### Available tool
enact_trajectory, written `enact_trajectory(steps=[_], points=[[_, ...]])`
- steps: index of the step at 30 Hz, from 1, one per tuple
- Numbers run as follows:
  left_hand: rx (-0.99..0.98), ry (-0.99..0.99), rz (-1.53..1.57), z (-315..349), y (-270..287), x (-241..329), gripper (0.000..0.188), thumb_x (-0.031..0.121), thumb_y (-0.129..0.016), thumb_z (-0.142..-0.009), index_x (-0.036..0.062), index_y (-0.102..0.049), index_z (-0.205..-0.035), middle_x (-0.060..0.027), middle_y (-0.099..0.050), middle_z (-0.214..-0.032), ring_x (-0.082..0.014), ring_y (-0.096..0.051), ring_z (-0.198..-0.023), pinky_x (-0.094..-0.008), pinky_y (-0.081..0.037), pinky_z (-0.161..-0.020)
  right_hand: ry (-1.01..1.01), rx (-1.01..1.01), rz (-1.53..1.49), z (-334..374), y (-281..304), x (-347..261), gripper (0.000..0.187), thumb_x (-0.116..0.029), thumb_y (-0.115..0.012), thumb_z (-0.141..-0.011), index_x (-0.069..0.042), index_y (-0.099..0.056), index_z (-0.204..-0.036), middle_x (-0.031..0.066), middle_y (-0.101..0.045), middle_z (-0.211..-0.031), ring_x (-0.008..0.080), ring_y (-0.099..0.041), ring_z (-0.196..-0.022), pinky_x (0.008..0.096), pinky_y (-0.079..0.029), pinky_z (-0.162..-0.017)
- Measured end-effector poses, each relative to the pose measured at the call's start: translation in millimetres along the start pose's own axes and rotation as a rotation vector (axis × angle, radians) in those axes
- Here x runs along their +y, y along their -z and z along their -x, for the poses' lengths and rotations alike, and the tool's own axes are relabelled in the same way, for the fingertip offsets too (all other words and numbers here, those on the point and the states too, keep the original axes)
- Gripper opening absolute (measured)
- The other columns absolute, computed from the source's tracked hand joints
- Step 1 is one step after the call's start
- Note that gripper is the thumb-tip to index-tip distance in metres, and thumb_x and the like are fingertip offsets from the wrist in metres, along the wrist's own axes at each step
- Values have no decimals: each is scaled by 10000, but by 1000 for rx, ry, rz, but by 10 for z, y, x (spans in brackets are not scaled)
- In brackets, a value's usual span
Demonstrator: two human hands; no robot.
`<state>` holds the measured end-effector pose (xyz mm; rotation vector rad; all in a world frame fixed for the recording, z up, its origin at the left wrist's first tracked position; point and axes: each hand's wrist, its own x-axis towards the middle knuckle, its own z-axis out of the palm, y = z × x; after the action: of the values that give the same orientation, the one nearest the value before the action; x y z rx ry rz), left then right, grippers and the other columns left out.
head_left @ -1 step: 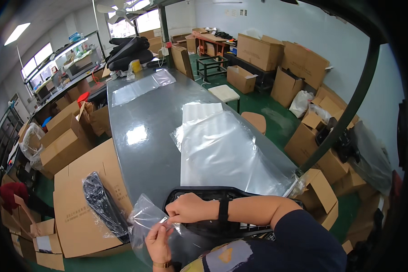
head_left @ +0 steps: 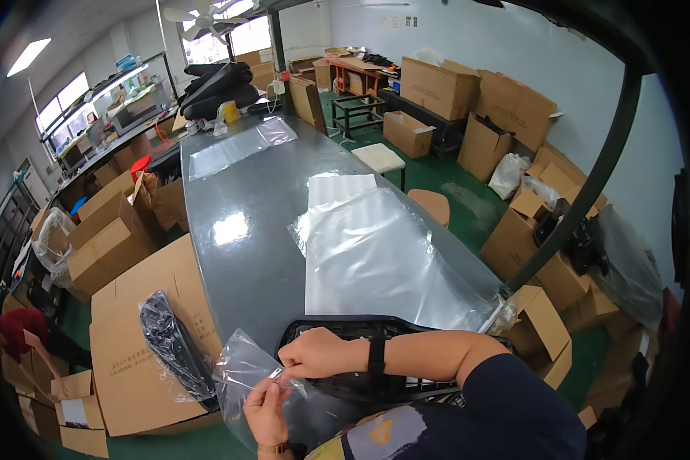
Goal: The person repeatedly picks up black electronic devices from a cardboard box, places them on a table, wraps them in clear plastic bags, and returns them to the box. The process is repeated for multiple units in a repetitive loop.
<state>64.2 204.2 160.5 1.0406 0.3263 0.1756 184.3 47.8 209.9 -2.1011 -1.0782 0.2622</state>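
My left hand (head_left: 267,414) pinches the edge of a clear plastic bag (head_left: 239,366). Right beside it, fingers curled, my right hand (head_left: 311,356) grips the same bag, so the two hands nearly touch. Under my right forearm lies a long black moulded part (head_left: 345,325), its dark rim toward the table; the arm hides much of it. Flat clear plastic bags (head_left: 368,245) are stacked on the grey table (head_left: 245,268) just beyond. A black item wrapped in clear plastic (head_left: 175,346) rests on a large cardboard box to the left.
The large cardboard box (head_left: 130,337) stands against the table's left side. More plastic sheets (head_left: 234,149) and black padded pieces (head_left: 218,90) lie at the table's far end. A metal post (head_left: 583,207) rises on the right, near open cartons (head_left: 540,326). A person in red (head_left: 24,333) bends at far left.
Very little differs. My right hand and the bag have shifted slightly to the left, and the bag's loose film has changed shape a little.
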Motion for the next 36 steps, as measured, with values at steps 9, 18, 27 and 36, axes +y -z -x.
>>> enact_trajectory(steps=[9,18,27,36], points=[[-15,48,244,-34,230,-90,149,-28,-627,-825,23,-567,-951,-58,-610,-823,-166,-605,-699,-287,-534,-658,132,-67,-35,-75,-206,20,163,-234,-605,-818,-72,-615,-816,102,-633,-704,315,-622,-692,409,-470,-601],[-25,46,322,-39,292,-4,228,-31,-570,-867,3,-542,-1090,-78,-617,-900,-170,-618,-803,-307,-539,-730,-40,16,-351,-100,-129,39,198,-258,-682,-769,-69,-631,-797,52,-625,-646,190,-619,-605,296,-466,-571],[-29,35,116,-85,142,-110,247,-20,-585,-857,-21,-544,-1101,-105,-636,-904,-193,-640,-814,-310,-537,-764,-115,-135,-331,-32,-258,80,258,-300,-700,-781,-58,-623,-739,55,-614,-611,163,-594,-560,280,-444,-533],[-138,66,232,-108,341,-341,231,-32,-645,-816,-2,-556,-1027,-103,-647,-898,-177,-644,-809,-293,-533,-757,-23,-218,-270,-7,-223,29,181,-240,-636,-836,-67,-639,-782,48,-633,-634,165,-614,-567,286,-458,-545]])
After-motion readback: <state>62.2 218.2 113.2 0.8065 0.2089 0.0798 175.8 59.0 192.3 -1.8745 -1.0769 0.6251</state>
